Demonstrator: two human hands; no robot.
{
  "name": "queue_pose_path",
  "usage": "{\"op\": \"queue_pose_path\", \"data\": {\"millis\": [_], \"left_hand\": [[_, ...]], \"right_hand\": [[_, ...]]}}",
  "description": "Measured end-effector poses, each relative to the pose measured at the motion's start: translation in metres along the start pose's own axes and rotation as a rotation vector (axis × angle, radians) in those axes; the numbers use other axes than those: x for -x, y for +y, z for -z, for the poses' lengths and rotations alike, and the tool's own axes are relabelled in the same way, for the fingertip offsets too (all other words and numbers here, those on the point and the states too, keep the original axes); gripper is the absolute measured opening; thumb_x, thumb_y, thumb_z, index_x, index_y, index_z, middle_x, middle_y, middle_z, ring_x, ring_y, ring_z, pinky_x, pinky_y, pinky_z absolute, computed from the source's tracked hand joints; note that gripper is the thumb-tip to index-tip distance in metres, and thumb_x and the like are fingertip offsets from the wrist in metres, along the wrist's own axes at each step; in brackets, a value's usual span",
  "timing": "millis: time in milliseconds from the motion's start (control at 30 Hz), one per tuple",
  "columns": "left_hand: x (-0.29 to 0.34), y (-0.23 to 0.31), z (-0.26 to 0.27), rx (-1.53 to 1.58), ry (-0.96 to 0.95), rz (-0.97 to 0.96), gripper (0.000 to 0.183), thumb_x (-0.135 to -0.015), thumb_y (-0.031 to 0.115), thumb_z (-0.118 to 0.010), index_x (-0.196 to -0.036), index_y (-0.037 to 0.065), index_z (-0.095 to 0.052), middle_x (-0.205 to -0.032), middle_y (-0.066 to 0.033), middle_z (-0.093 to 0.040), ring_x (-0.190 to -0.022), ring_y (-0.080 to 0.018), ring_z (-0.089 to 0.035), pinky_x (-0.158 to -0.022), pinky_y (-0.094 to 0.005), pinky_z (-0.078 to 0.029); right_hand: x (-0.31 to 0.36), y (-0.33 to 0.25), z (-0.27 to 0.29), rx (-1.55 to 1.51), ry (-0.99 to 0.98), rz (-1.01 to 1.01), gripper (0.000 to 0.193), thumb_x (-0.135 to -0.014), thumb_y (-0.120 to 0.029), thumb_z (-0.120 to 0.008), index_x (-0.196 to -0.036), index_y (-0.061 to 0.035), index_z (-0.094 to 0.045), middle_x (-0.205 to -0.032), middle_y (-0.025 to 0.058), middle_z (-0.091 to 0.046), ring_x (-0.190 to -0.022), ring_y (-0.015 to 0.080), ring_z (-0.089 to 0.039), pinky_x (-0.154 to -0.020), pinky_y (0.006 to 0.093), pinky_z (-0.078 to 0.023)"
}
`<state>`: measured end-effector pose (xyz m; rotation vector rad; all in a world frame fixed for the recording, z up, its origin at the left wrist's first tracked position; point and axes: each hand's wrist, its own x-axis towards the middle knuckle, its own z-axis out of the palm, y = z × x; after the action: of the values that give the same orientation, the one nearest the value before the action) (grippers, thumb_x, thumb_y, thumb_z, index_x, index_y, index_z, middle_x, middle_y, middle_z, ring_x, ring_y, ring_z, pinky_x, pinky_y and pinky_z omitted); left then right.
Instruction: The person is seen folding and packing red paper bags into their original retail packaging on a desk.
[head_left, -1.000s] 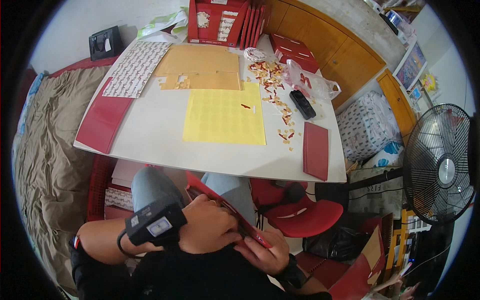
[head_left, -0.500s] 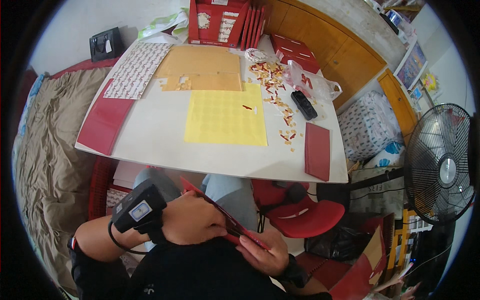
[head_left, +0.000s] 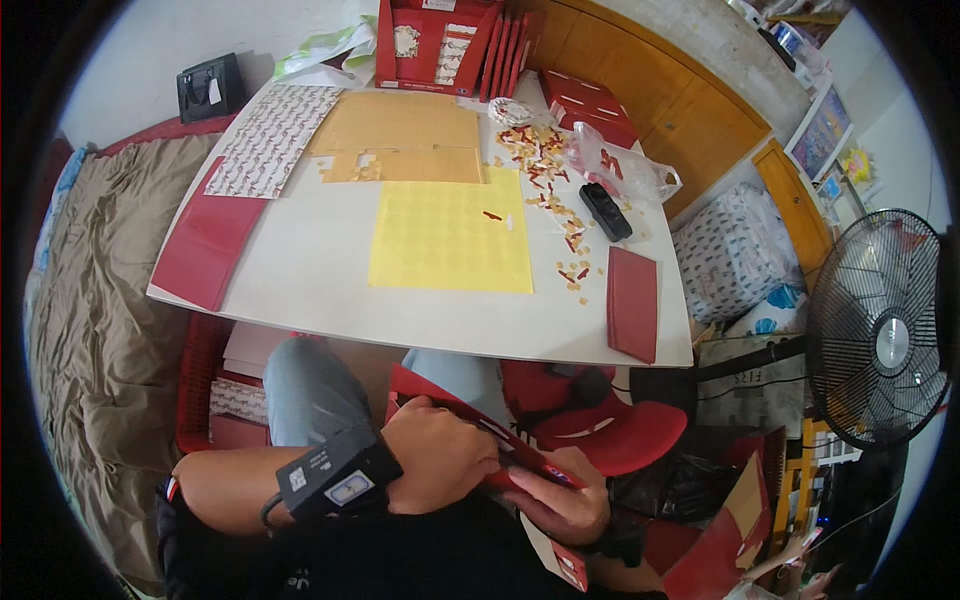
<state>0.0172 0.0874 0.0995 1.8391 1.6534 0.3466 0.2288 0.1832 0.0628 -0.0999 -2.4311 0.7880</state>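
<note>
Above my lap, both hands are at a folded red cardboard piece [head_left: 520, 447] that slants from upper left to lower right. My left hand [head_left: 435, 455] is closed, with curled fingers pressed against its near side. At its right end my right hand [head_left: 565, 492] grips the card, thumb on the near face. What lies between the left fingertips is hidden. A card flap, pale with a red end [head_left: 570, 568], shows below my right hand; whether it belongs to the same piece I cannot tell. A black device [head_left: 340, 475] is strapped on my left wrist.
The white table [head_left: 330, 260] bears a yellow sheet [head_left: 450, 240], brown cardboard [head_left: 400, 125], scattered paper scraps [head_left: 545, 160], a black holder [head_left: 606, 211] and red cards [head_left: 632, 305]. A red display box [head_left: 435, 50] stands behind. A fan [head_left: 890, 340] is at right, a red stool [head_left: 610, 430] below.
Both hands and the red cardboard piece have shifted right and slightly forward. More of the card's upper end shows, and a pale flap has come into view below my right hand.
</note>
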Motion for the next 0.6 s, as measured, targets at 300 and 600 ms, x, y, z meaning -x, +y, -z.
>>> {"op": "queue_pose_path", "data": {"millis": [300,600], "left_hand": [[0.022,-0.02,0.01,0.011,0.272,-0.122,0.018,-0.085,0.019,-0.068,-0.099,0.009,-0.071,-0.087,-0.0101,-0.07,-0.081,-0.0265,-0.065,-0.08,-0.038,-0.047],[0.05,-0.074,-0.012,0.186,0.65,-0.184,0.018,-0.079,0.012,-0.076,-0.096,0.009,-0.071,-0.118,-0.0138,-0.06,-0.101,-0.0257,-0.056,-0.091,-0.0395,-0.04]], "right_hand": [[0.014,0.009,0.009,-0.023,-0.001,-0.066,0.044,-0.069,-0.002,-0.082,-0.11,-0.0048,-0.069,-0.099,0.0126,-0.068,-0.075,0.0264,-0.062,-0.063,0.035,-0.047],[0.016,0.012,0.004,-0.076,0.009,-0.07,0.044,-0.068,-0.004,-0.083,-0.11,-0.0055,-0.069,-0.097,0.0115,-0.068,-0.072,0.0242,-0.061,-0.06,0.034,-0.046]]}}
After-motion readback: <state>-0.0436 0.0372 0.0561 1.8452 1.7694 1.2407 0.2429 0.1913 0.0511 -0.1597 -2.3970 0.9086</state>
